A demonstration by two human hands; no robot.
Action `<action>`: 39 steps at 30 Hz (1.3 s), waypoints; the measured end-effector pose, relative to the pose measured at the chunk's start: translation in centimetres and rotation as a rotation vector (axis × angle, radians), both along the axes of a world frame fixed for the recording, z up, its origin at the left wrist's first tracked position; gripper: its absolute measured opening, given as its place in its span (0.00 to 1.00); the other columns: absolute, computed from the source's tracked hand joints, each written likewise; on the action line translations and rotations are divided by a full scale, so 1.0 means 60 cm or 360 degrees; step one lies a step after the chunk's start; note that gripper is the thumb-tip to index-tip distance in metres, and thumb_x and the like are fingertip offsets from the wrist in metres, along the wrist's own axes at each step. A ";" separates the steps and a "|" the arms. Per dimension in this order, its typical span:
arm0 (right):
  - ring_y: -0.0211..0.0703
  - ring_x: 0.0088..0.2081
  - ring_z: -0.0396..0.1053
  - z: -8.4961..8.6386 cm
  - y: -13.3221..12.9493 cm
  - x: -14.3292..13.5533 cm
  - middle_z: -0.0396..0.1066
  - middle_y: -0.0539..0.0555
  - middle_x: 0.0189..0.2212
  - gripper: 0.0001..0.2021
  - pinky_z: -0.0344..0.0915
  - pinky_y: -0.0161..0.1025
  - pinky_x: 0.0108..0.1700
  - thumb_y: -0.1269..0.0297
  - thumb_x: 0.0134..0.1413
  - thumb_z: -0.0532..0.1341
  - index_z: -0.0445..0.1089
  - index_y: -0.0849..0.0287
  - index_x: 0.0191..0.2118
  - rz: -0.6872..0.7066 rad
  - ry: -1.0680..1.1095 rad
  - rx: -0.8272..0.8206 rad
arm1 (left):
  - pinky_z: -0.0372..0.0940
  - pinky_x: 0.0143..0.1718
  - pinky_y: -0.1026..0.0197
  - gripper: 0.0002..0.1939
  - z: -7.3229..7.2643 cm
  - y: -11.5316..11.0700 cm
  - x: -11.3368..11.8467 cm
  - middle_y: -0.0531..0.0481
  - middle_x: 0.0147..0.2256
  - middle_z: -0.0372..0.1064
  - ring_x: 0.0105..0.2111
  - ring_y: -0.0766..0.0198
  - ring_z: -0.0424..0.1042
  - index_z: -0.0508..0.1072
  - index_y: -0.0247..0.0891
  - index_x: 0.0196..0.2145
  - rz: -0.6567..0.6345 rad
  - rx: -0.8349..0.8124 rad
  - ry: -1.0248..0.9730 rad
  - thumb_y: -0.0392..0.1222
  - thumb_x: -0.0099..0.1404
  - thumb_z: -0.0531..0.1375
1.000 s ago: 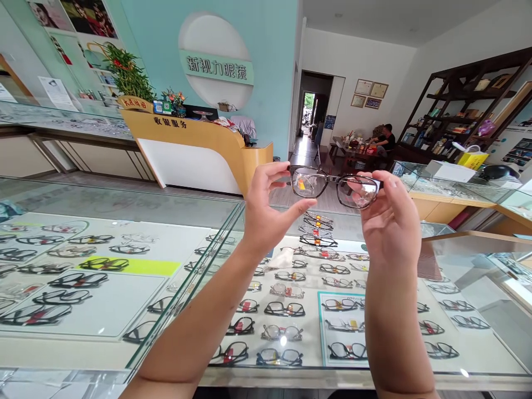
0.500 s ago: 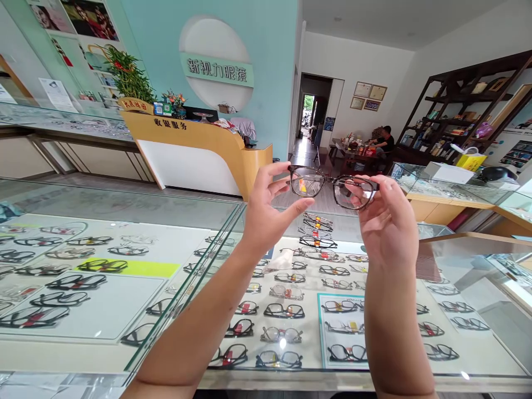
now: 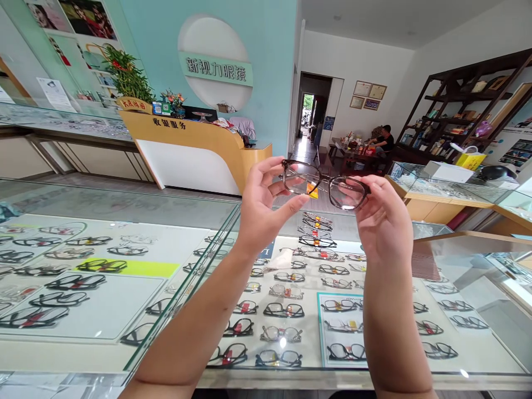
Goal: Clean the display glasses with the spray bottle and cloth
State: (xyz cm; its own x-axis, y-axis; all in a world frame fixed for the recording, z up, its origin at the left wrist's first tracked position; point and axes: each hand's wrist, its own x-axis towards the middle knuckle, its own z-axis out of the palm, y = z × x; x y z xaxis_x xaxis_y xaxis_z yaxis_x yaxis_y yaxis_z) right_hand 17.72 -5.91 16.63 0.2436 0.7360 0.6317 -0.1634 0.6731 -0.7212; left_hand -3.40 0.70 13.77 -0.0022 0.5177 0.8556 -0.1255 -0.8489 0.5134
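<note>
In front of the cashier counter (image 3: 187, 160), and reaching past its left end, a glass display case (image 3: 83, 353) held spectacle frames, one black pair (image 3: 102, 265) lying on a lime-green strip (image 3: 153, 269). A leafy green plant (image 3: 127, 77) stood at the counter's left end, and a round white wall sign (image 3: 218, 33) was mounted above the counter. The left hand (image 3: 261, 208) was raised in front of the counter's right end, its fingers gripping the left corner of a pair of dark-rimmed eyeglasses (image 3: 325, 179), its thumb stretched out just below the left lens. The eyeglasses were up in the air, just right of the counter and nearer than it, tilted with their right side lower; an orange tag (image 3: 312, 190) showed beside the left lens. Farther right of the counter, the right hand (image 3: 384, 221) gripped the opposite corner with its fingers. Right of the counter and deeper in the room, a person (image 3: 386, 143) in a dark top sat beside a dark wooden shelf unit (image 3: 451, 97). Rightmost from the counter, a white box (image 3: 449, 172) and a yellow bag (image 3: 471, 160) stood close together.
</note>
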 end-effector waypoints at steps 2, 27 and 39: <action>0.52 0.52 0.81 -0.001 0.002 0.003 0.83 0.55 0.48 0.06 0.77 0.53 0.55 0.61 0.66 0.63 0.78 0.51 0.44 0.0004 -0.0091 -0.0030 | 0.81 0.52 0.49 0.38 0.002 0.005 -0.006 0.39 0.60 0.77 0.51 0.52 0.85 0.68 0.51 0.66 -0.0032 0.0025 0.0024 0.58 0.65 0.77; 0.43 0.39 0.71 -0.001 -0.006 0.010 0.79 0.50 0.36 0.06 0.70 0.43 0.43 0.57 0.59 0.74 0.81 0.51 0.35 0.0302 -0.0634 -0.0454 | 0.84 0.47 0.51 0.40 0.024 -0.017 -0.030 0.42 0.57 0.79 0.50 0.50 0.84 0.72 0.57 0.69 -0.0497 -0.0109 0.0395 0.51 0.63 0.79; 0.47 0.46 0.80 -0.017 0.015 -0.011 0.84 0.54 0.44 0.04 0.74 0.51 0.56 0.59 0.60 0.73 0.82 0.52 0.38 -0.0318 -0.0502 -0.0174 | 0.70 0.34 0.57 0.10 0.016 -0.044 -0.003 0.52 0.33 0.68 0.33 0.62 0.70 0.82 0.46 0.44 0.0336 -0.0127 0.0106 0.49 0.68 0.74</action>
State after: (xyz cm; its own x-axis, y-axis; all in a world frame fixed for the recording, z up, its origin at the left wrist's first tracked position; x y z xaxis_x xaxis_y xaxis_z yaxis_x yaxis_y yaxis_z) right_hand 17.05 -5.04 15.63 0.1951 0.7610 0.6187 0.2044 0.5854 -0.7845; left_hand -3.57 -1.97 14.74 -0.0627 0.5779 0.8137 0.0868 -0.8090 0.5813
